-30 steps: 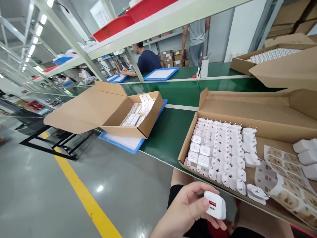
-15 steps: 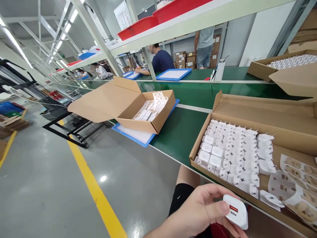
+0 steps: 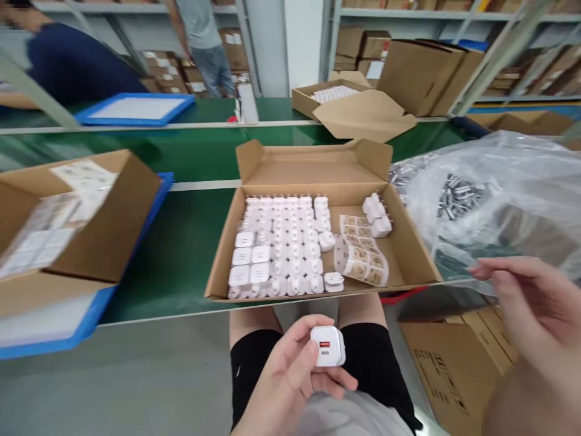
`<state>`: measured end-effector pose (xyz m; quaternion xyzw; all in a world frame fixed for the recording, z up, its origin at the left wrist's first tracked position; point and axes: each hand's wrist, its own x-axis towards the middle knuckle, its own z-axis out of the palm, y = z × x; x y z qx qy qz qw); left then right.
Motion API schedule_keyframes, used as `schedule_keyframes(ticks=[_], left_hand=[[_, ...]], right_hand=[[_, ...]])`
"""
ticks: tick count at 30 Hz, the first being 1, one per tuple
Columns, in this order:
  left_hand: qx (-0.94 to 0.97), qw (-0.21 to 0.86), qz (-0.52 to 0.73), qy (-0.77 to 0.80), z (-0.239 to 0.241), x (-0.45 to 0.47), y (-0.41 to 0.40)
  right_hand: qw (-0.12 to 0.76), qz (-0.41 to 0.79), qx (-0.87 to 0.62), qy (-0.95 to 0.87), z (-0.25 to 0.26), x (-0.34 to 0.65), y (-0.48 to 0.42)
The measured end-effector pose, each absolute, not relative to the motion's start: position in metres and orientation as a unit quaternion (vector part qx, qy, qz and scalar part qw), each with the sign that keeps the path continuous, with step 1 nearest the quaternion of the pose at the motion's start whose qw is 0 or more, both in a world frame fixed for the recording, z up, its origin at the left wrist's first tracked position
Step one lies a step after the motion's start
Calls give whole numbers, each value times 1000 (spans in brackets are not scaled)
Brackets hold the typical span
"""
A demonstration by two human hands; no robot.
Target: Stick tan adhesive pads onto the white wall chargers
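Observation:
Low over my lap, my left hand (image 3: pixel 295 369) holds a white USB charger (image 3: pixel 327 346) with a red port and a smaller port facing up. My right hand (image 3: pixel 531 309) is raised at the right edge, thumb and forefinger pinched together; whatever sits between the tips is too small to make out. In front of me an open cardboard box (image 3: pixel 411 257) contains rows of white chargers (image 3: pixel 295 248), most with prongs up. A curled sheet of stickers (image 3: pixel 363 248) lies inside it, beside a few loose chargers (image 3: pixel 376 213).
A clear plastic bag (image 3: pixel 512 181) with many small metal parts (image 3: pixel 460 197) lies right of the box. At left, another open carton (image 3: pixel 97 224) rests on a blue-rimmed tray (image 3: pixel 86 327). Behind stand a white bottle (image 3: pixel 247 103) and more boxes. A co-worker (image 3: pixel 82 66) sits across the bench.
The view has swung right, bringing the charger box to the middle and the plastic bag into sight. My right hand has come into view. The left still holds the charger.

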<state>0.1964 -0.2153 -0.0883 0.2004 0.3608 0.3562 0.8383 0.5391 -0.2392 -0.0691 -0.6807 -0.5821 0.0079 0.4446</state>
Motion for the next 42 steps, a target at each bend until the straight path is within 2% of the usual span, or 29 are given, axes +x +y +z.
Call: schedule_keyframes(ticks=[2, 6, 13, 22, 27, 29, 32, 34, 38, 42], left_hand=[[189, 844, 336, 373, -87, 206, -212], [188, 843, 328, 383, -89, 214, -209], [183, 842, 290, 417, -92, 210, -200], [193, 843, 307, 397, -85, 219, -190], [279, 795, 306, 444, -71, 228, -186], [330, 754, 325, 465, -61, 230, -183], [388, 713, 338, 476, -41, 232, -166], [444, 690, 331, 466, -27, 234, -146], [594, 641, 232, 427, -7, 247, -100], [640, 625, 152, 420, 3, 266, -71]], right_hand=[[435, 54, -620, -651, -60, 512, -233], [348, 105, -490, -792, -48, 487, -200], [194, 161, -457, -853, -54, 502, -126], [74, 227, -344, -908, -53, 491, -70], [110, 255, -356, -892, -33, 499, -69], [182, 289, -374, -862, -18, 505, -74], [339, 361, -398, -772, -2, 511, -84], [388, 405, -388, -731, 2, 512, -89], [398, 442, -376, -710, -3, 507, -94], [416, 413, -369, -721, -9, 501, -98]])
